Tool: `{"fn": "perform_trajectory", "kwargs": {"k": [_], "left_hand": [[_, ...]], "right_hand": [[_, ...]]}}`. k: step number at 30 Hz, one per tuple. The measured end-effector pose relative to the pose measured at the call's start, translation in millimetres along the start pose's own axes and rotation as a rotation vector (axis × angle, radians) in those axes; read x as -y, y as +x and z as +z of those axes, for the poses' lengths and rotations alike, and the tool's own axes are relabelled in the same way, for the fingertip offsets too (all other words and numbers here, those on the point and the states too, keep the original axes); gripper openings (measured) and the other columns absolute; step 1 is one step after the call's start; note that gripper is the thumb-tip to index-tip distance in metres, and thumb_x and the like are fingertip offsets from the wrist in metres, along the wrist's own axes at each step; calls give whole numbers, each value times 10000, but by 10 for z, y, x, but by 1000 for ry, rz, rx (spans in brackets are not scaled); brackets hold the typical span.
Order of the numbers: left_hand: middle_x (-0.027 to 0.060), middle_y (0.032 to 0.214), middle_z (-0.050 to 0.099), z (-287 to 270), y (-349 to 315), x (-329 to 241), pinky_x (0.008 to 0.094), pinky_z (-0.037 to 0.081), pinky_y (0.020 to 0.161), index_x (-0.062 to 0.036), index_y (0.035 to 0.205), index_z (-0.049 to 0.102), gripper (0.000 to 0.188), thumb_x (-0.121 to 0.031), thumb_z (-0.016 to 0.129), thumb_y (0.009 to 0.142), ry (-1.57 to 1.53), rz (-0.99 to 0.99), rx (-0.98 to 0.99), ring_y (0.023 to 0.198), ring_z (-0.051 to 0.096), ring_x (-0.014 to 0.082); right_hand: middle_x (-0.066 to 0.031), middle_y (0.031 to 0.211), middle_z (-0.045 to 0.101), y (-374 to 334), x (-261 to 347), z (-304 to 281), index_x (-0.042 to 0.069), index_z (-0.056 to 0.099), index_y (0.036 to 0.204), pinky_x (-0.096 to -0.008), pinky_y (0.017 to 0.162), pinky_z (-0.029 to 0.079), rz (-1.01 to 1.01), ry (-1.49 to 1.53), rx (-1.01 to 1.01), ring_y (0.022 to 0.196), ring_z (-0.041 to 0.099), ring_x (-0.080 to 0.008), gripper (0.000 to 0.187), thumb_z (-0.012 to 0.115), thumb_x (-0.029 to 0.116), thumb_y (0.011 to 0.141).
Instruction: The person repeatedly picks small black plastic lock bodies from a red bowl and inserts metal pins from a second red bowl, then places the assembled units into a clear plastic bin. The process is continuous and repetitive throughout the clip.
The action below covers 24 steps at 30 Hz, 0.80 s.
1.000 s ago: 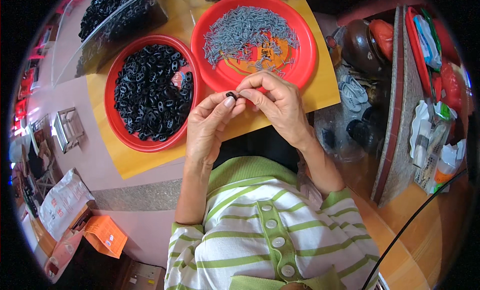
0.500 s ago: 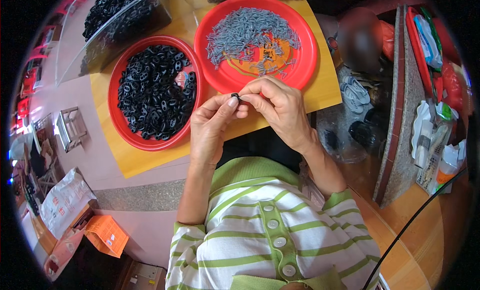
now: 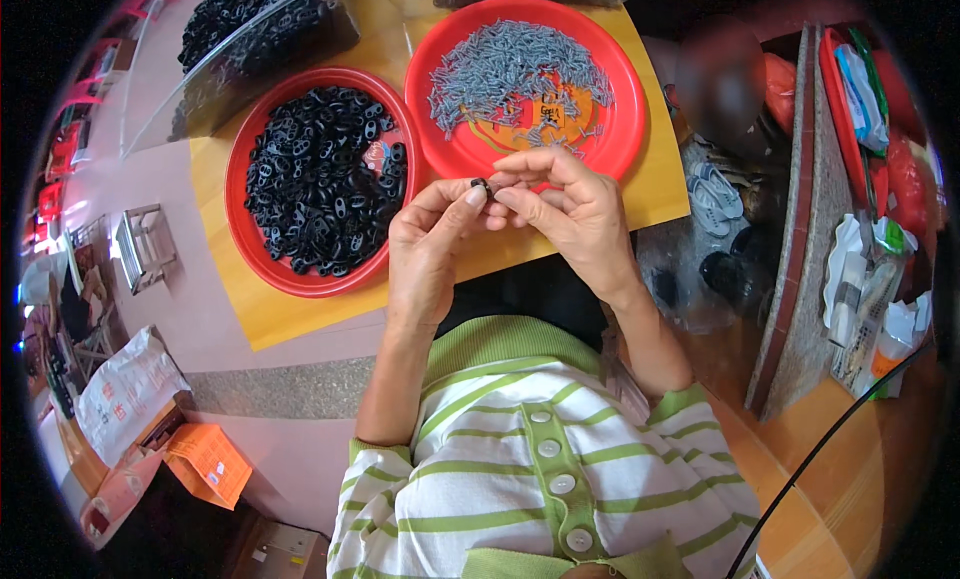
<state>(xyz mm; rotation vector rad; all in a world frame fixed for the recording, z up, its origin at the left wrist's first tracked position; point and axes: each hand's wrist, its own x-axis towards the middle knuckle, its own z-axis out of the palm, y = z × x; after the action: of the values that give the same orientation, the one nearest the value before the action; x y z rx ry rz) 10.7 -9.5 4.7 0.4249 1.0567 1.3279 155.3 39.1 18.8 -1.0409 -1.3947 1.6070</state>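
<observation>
My left hand (image 3: 428,241) pinches a small black plastic piece (image 3: 483,187) between thumb and fingertips, in front of my body at the table's near edge. My right hand (image 3: 580,224) meets it from the right, thumb and fingertips bent together at the piece's side. Whatever lies between those right fingertips is too small to make out. Left of my hands, a red round tray (image 3: 236,204) holds a heap of black plastic pieces (image 3: 310,179) with holes. Beyond my right hand, a red plate (image 3: 627,104) carries many small grey screw-like pins (image 3: 515,64).
A clear bin (image 3: 270,54) of black pieces stands at the far left of the yellow tabletop (image 3: 655,184). Slippers (image 3: 715,194) lie on the floor to the right, beside a low stone-topped wall (image 3: 790,239). A metal stool (image 3: 145,247) stands left. A black cable (image 3: 820,444) runs at lower right.
The whole view has shifted slightly, trays appearing a bit further right. My fingers have turned the black piece a little, and my right thumb and index have shifted at it.
</observation>
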Motion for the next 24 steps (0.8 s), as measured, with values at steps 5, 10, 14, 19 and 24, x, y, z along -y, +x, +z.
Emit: {"fn": "perform_trajectory", "kwargs": {"k": [5, 10, 14, 19, 24], "left_hand": [[85, 853, 664, -26, -4, 38, 237, 496, 747, 29, 955, 611, 128, -75, 573, 889, -11, 0, 29, 766, 626, 115], [78, 852, 662, -19, -34, 49, 235, 494, 744, 30, 933, 620, 116, -67, 575, 889, 42, 52, 27, 768, 620, 108], [68, 848, 656, -40, -55, 7, 228, 488, 744, 30, 924, 621, 107, -60, 579, 884, 78, 78, 19, 766, 614, 105], [66, 859, 641, -175, -147, -57, 233, 490, 735, 36, 916, 613, 105, -55, 571, 884, 58, 128, -47, 763, 613, 114], [74, 910, 618, -338, -187, -88, 247, 500, 717, 38, 918, 608, 100, -44, 561, 885, 88, 300, -60, 775, 610, 122]], "right_hand": [[-37, 783, 630, 29, 12, -43, -7, 595, 919, -220, 605, 499, -51, -125, 55, 691, 629, -92, 64, 579, 33, 873], [-47, 767, 619, 18, 14, 17, -2, 591, 884, -232, 594, 506, -99, -162, 25, 673, 626, -96, 34, 573, 24, 872], [-45, 782, 619, 10, 12, 86, -2, 592, 878, -237, 587, 507, -76, -144, 28, 668, 621, -91, 36, 574, 28, 873], [-36, 777, 613, 127, 60, 127, -1, 612, 923, -219, 584, 494, 35, -19, 219, 696, 619, -83, 109, 594, 96, 877], [-82, 751, 587, 567, 66, 290, 44, 652, 863, -312, 627, 468, -300, -546, 159, 689, 588, -208, 105, 647, 129, 801]]}}
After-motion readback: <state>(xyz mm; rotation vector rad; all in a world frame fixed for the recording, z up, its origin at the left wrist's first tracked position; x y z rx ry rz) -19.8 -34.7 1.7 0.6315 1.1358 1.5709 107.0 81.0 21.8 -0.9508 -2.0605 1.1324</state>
